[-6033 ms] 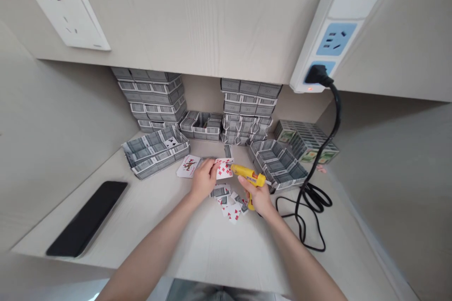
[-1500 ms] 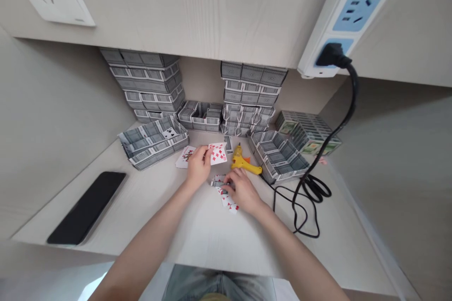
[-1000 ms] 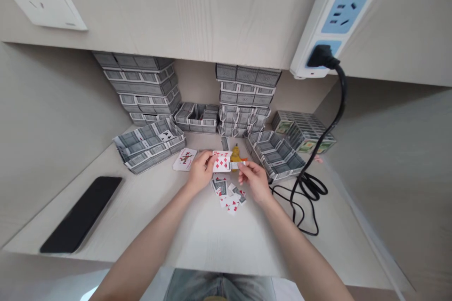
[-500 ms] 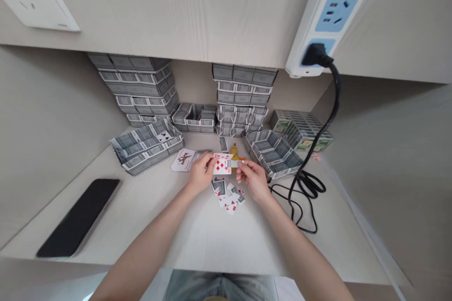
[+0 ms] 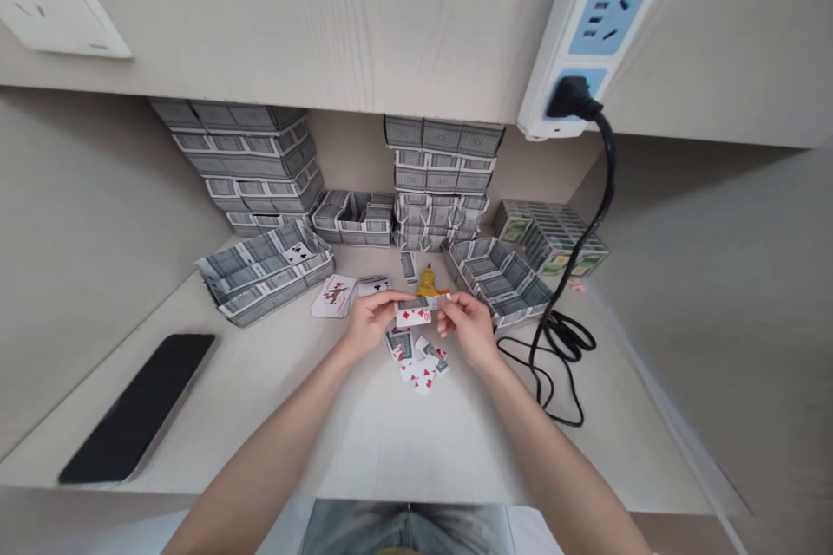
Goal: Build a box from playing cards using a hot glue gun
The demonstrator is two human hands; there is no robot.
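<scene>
Left hand (image 5: 370, 321) is pinching a diamonds card (image 5: 414, 317); right hand (image 5: 471, 328) is gripping a grey-patterned strip (image 5: 432, 302) at its far edge.

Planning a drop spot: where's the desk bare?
Bare: between smartphone and left forearm; between it and right forearm, nearside of card scraps; between black cable and right panel. Crowded: around left hand, right hand and glue gun, card trays behind.

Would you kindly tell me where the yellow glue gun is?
In the head view, the yellow glue gun lies near the middle, partly hidden by the held card, just left of the right card tray.
</scene>
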